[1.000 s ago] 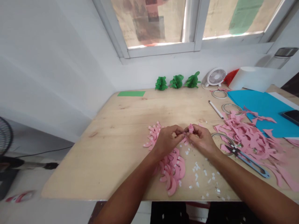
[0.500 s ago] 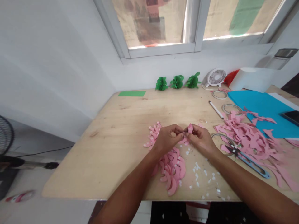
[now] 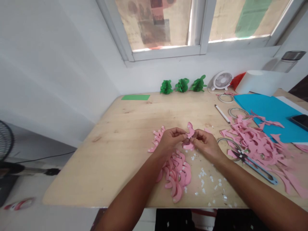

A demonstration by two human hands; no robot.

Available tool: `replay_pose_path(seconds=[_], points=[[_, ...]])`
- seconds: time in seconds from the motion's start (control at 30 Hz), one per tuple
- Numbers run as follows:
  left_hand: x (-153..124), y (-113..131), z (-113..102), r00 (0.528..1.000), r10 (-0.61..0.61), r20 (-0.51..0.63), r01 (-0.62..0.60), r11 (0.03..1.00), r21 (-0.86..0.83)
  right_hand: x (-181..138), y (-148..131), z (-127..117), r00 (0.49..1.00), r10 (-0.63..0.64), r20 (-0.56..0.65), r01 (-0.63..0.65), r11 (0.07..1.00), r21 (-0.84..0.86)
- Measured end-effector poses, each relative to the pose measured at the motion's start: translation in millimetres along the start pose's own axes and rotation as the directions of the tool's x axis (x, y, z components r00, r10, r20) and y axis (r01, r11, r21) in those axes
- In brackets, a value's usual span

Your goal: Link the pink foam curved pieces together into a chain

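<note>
Both my hands meet over the middle of the wooden table (image 3: pixel 120 138). My left hand (image 3: pixel 171 140) and my right hand (image 3: pixel 206 143) pinch a small folded pink paper piece (image 3: pixel 190 131) between their fingertips; one curved end sticks up, another hangs below. Under and beside my left wrist lies a pile of curved pink paper cut-outs (image 3: pixel 176 173). Small white paper bits (image 3: pixel 207 183) are scattered under my right forearm.
A heap of pink paper scraps (image 3: pixel 252 141) with scissors (image 3: pixel 255 163) lies to the right. Blue paper (image 3: pixel 269 112), a phone (image 3: pixel 300 120), tape rings (image 3: pixel 237 112), a pen (image 3: pixel 222 113), a small white fan (image 3: pixel 222 80), three green paper ornaments (image 3: pixel 182 85) and a green sheet (image 3: pixel 135 97) sit further back.
The pink piece has opened out between my fingers; a curved end now stands above them. Both hands have stayed in place.
</note>
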State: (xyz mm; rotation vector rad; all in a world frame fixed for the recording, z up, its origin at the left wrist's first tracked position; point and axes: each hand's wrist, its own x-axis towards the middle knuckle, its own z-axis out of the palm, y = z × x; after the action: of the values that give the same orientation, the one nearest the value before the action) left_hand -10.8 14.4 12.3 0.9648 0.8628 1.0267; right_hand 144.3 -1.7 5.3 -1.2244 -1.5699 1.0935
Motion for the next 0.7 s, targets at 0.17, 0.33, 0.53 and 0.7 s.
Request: replay_pose_path(seconds=[0.17,0.33,0.53,0.7], points=[[-0.1,-0.7,-1.5,1.0,-0.017,0.013,0.018,0.999,-0.029,-0.2,1.4,-0.4,1.0,0.016,0.018,-0.017,0.999,0.027],[-1.2,1.5,-1.4,1.0,-0.001,0.031,-0.001,0.998,0.059,1.8,1.0,-0.5,0.998,0.045,0.04,-0.05,0.99,0.128],[-3.8,5.3,0.8,0.997,0.053,0.063,-0.06,0.992,0.107,2.8,1.4,-0.7,0.988,0.122,0.094,-0.144,0.945,0.295],[-4.2,6.8,-1.4,0.99,0.067,0.127,-0.081,0.99,0.115,0.4,-2.7,-1.9,0.976,0.126,0.176,-0.192,0.881,0.433]])
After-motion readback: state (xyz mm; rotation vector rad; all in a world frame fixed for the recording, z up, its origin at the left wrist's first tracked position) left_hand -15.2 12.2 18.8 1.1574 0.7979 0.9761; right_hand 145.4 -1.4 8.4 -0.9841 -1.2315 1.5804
